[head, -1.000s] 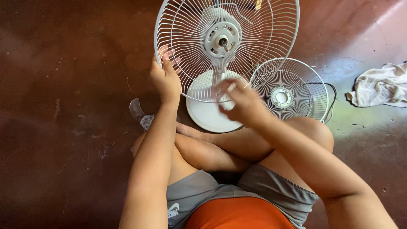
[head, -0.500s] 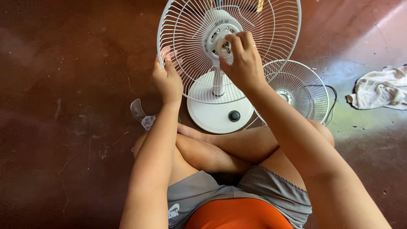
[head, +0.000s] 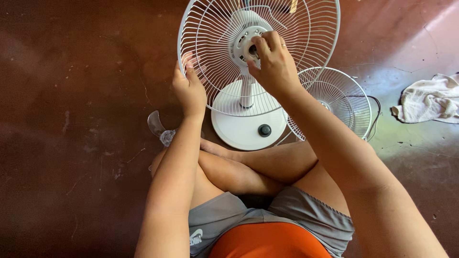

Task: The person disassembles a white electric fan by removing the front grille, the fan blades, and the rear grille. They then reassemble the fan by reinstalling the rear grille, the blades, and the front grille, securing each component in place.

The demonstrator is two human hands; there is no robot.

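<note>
A white pedestal fan stands on the floor before my crossed legs, with its rear wire guard (head: 306, 28) facing me and no blade mounted. My left hand (head: 189, 88) grips the guard's left rim. My right hand (head: 270, 62) has its fingertips pinched at the motor hub (head: 241, 45) in the guard's centre; whether it holds a small part there is hidden. The round white base (head: 239, 131) carries a dark knob (head: 264, 130).
The loose front wire guard (head: 344, 100) lies on the floor right of the base. A clear plastic fan blade (head: 158, 126) shows behind my left forearm. A crumpled white cloth (head: 428, 100) lies far right on the dark red floor.
My right hand rose from above the base to the motor hub and now pinches at it. My left hand stayed on the guard's rim.
</note>
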